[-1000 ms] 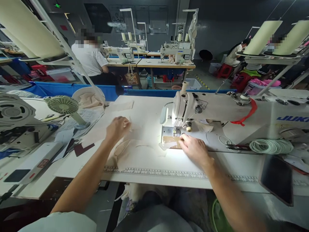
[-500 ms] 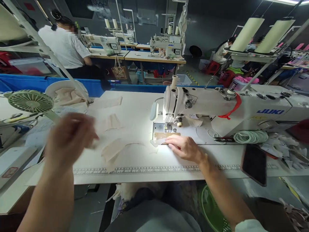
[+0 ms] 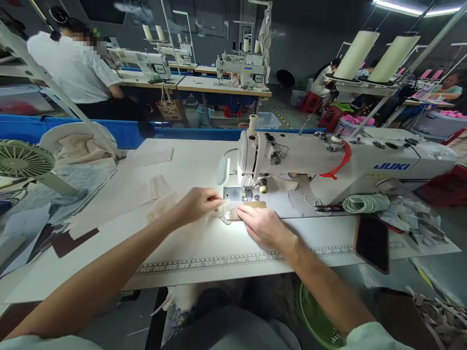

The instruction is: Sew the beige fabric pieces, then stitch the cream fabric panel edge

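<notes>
My right hand (image 3: 263, 227) rests low in front of the sewing machine's needle area, its fingers closed on a small pale fabric piece (image 3: 232, 214). Under those fingertips lies a brown strip (image 3: 257, 205) beside the metal needle plate (image 3: 232, 193). Just left of the presser foot (image 3: 246, 193), my left hand (image 3: 203, 200) is closed in a pinch. Whatever sits between its fingertips is too small and pale to make out. Loose beige fabric pieces (image 3: 160, 201) lie behind the left forearm, partly covered by it.
The white sewing machine (image 3: 302, 155) fills the right side. A coiled pale cord (image 3: 366, 203), a dark phone (image 3: 372, 243) and fabric scraps (image 3: 412, 221) lie right of it. A green fan (image 3: 25, 159) stands left. Ahead, a person in a white top (image 3: 69, 68) sits.
My left hand has come from the left side of the table to the needle area, near the right hand. The right hand keeps its place at the fabric. The view has turned slightly right.
</notes>
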The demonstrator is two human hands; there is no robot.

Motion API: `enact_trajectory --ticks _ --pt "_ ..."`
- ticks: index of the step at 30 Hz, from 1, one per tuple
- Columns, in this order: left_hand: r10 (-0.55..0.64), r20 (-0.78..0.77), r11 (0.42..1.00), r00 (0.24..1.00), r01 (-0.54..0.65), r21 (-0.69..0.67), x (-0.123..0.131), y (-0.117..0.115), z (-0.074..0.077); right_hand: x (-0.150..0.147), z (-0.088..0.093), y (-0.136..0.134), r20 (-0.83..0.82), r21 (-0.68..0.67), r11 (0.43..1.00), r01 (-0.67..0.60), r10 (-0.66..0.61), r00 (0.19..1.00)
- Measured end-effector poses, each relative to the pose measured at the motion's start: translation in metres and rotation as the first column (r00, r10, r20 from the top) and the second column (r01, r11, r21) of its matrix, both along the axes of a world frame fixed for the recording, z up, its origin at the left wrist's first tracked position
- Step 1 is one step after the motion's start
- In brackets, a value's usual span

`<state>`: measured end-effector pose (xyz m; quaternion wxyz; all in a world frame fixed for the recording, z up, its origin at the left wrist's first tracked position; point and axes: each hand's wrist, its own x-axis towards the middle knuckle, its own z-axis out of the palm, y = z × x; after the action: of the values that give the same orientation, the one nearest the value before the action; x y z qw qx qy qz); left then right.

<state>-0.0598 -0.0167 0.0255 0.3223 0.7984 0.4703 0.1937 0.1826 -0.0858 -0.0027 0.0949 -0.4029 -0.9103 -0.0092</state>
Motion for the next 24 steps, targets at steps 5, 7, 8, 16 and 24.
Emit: enact_trajectory --ticks 5,7,8,16,24 --pt "-0.056 0.086 0.99 0.995 0.067 -0.126 0.05 0.006 -0.016 0.002 -0.002 0.002 0.004 -0.005 1.0 -0.001 0.001 1.0" --pt "-0.059 0.062 0.987 0.996 0.068 -0.146 0.053 0.013 -0.023 0.002 -0.002 0.002 -0.011 -0.009 1.0 -0.004 0.004 1.0" --pt "-0.065 0.058 0.985 0.996 0.074 -0.154 0.052 0.016 -0.025 0.003 -0.002 0.002 -0.02 -0.012 1.0 -0.005 0.005 1.0" --pt "-0.092 0.037 0.979 0.995 0.097 -0.178 0.046 0.024 -0.031 0.012 -0.001 0.007 -0.11 -0.019 0.996 0.084 -0.086 0.99" --pt "-0.077 -0.006 0.986 0.997 0.076 -0.146 0.047 0.026 -0.031 0.011 -0.001 0.009 -0.082 -0.008 0.98 0.198 -0.198 0.977"
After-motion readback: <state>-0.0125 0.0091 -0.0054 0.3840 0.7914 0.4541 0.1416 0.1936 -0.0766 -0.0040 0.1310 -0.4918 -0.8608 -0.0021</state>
